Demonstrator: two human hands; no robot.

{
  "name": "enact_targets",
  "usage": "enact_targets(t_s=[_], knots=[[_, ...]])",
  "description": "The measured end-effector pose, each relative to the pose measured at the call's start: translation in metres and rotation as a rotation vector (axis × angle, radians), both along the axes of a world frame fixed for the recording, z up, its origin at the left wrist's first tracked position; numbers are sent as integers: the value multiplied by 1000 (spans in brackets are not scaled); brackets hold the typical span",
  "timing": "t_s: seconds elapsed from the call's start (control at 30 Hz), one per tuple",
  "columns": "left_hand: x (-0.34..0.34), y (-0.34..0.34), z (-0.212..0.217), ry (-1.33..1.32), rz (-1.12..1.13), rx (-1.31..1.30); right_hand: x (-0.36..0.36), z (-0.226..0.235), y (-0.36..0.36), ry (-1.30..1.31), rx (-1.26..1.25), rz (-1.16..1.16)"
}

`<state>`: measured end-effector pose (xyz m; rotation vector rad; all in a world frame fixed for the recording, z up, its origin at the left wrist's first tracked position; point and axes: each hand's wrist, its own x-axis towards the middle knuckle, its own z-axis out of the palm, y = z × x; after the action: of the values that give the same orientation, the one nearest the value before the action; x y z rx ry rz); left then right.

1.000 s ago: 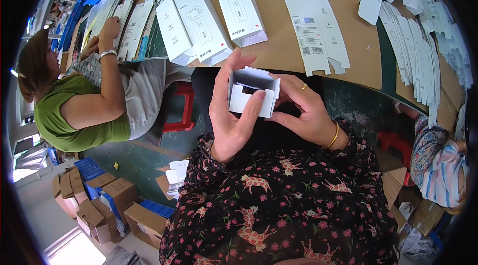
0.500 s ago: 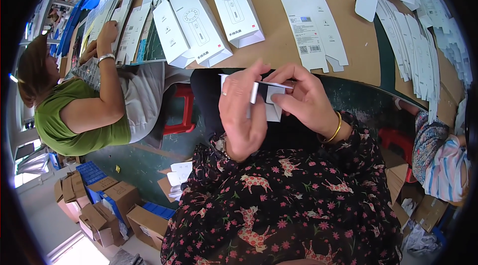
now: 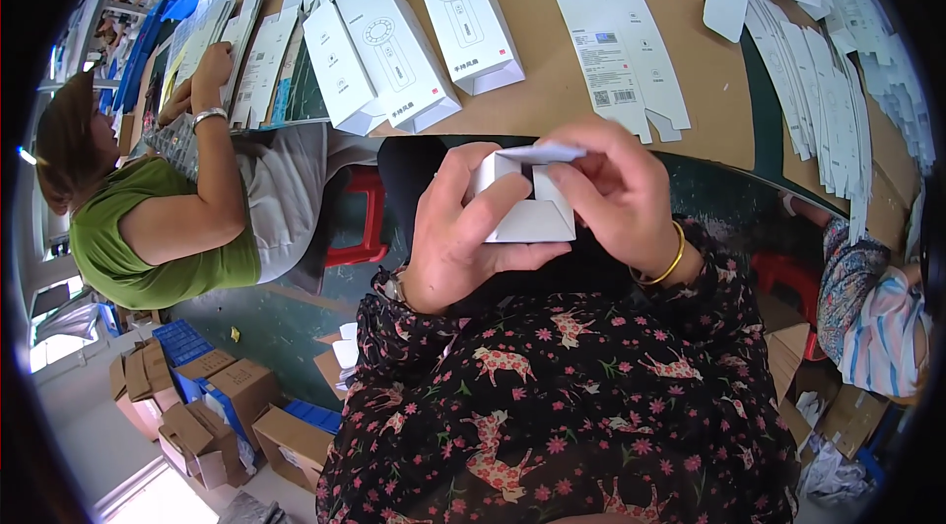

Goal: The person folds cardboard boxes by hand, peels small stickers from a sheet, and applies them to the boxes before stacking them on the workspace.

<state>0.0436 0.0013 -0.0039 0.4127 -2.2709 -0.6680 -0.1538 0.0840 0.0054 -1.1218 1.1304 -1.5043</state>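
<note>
Between my hands, just off the table's near edge, is a small white carton (image 3: 535,222) with its end toward me. My left hand (image 3: 458,219) grips the carton's left side, its index finger resting on the end flaps and the thumb beneath. With my right hand (image 3: 626,194) I pinch the raised lid flap (image 3: 562,154) at the top right of the carton, thumb close to the opening. A dark gap shows between the flaps. On the table ahead lie formed white boxes (image 3: 389,51) and another formed box (image 3: 463,17). A flat unfolded carton (image 3: 621,51) lies right of them.
Rows of flat white cartons (image 3: 808,81) cover the table's right side. A co-worker in a green top (image 3: 168,229) sits at the left, hands on flat cartons. Red stools (image 3: 360,219) and brown cardboard boxes (image 3: 236,386) stand on the floor. Another person sits far right.
The carton has turned so its open end faces me more squarely. My left hand has shifted lower and left around it, and my right hand has moved slightly up and right with the flap.
</note>
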Motion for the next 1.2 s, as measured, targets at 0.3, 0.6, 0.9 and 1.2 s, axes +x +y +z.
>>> enact_targets(t_s=[0.3,0.6,0.9,1.2], knots=[[7,3,-16,121,-39,230,-17,-2,6,176,-53,249],[8,2,0,-99,0,-1,-8,0,5,142,173,225],[-1,14,4,-167,159,-9,-3,-10,1,288,151,132],[21,13,64,-155,49,-258,-26,19,10,-154,120,250]])
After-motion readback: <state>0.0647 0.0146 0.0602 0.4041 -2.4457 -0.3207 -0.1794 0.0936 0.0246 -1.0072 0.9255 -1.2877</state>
